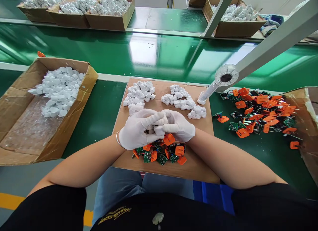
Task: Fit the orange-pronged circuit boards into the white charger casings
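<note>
Both of my hands wear white gloves and meet above the cardboard sheet (198, 158). My left hand (141, 129) has its fingers bent around a small white piece (159, 130), with a dark bit showing by its palm. My right hand (178, 125) pinches the same white piece from the other side. Just below my hands lies a pile of green circuit boards with orange parts (162, 151), partly covered by them. Beyond my hands on the sheet are a left heap of white pieces (140, 93) and a right heap (181, 98).
At the left stands a cardboard box (79, 115) with white pieces. A large pile of boards with orange parts (265, 111) lies right, beside another box (304, 105). A clear plastic holder (210, 91) stands near a slanted metal post (268, 42). More filled boxes (109, 21) line the back shelf.
</note>
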{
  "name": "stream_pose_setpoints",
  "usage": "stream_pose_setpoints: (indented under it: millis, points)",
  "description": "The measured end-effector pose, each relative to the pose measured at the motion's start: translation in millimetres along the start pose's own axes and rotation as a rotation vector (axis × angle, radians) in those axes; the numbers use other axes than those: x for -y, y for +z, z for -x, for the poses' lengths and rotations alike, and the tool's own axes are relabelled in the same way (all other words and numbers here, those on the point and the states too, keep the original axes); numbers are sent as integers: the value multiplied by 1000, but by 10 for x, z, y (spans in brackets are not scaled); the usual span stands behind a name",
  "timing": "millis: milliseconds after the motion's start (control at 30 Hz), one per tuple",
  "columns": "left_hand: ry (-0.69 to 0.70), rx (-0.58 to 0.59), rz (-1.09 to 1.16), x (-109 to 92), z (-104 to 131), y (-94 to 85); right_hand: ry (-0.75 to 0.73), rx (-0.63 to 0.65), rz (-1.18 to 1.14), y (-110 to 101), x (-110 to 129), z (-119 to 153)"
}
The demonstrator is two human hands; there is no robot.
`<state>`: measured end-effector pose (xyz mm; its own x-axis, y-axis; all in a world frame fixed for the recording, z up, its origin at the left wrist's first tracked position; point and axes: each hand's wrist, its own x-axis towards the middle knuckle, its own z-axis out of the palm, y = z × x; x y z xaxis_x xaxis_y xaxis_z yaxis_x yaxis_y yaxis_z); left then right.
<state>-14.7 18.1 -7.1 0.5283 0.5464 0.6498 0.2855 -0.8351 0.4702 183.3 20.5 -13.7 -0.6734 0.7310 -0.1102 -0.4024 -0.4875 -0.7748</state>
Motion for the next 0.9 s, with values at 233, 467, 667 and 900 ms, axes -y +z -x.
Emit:
stream_pose_setpoints:
  millis: [233, 467, 667, 900]
  points:
    - [9, -108, -37, 6, -37, 12, -13, 16, -9, -28, -30, -21]
    - [22, 126, 29, 44, -107, -160, 33, 50, 129, -99, 11, 31]
    - [-2, 240, 154, 212, -88, -166, 32, 112, 341, -127, 14, 46]
    - [10, 197, 129, 258, -110, -142, 6, 107, 192, -136, -14, -1]
